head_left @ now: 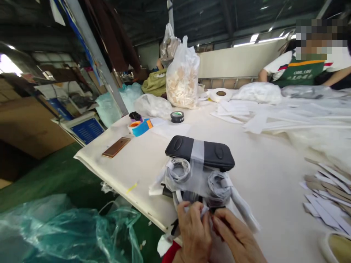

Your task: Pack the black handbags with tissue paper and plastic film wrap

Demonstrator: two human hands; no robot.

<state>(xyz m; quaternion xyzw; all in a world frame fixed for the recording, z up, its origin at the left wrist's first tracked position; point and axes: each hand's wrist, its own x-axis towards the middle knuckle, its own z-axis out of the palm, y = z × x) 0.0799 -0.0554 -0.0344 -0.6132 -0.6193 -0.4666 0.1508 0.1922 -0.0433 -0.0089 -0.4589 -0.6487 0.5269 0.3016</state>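
Observation:
A black padded bag [211,153] lies on the table with a translucent whitish strip [197,151] over its middle. In front of it are two wrapped coils, the left coil [178,171] and the right coil [219,188], bound in pale wrapping; white-wrapped straps trail outward from them. My left hand [194,230] is closed at the near end, its fingers pinching thin white wrapping [204,210]. Close beside it my right hand [233,232] has thumb and fingers pressed together in a pinch; what lies between them is hidden. Black parts show around the fingertips.
A phone [116,147], a blue tape roll [142,128] and a black tape roll [177,117] lie on the table [274,175]. Behind stands a filled plastic bag [183,80]. Cut strips [329,197] lie right. A co-worker in a green apron [301,71] is across the table.

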